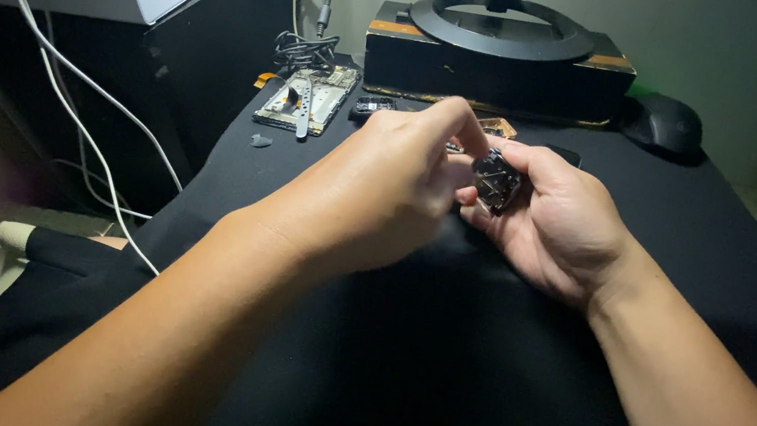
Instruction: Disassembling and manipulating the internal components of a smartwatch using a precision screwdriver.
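Note:
My right hand [559, 221] cradles a small dark electronic part [497, 180] with shiny edges, held between its fingers just above the black mat [434, 374]. My left hand [394, 180] crosses over from the left. Its fingertips pinch at the left side of the same part. Both hands meet above the middle of the mat. The underside of the part is hidden by my fingers.
A disassembled phone frame with tweezers [305, 98] lies at the back left, small components [373, 106] beside it. A monitor stand on a dark box [499, 60] sits behind, a black mouse [664, 124] to its right. White cables [75, 84] hang at left.

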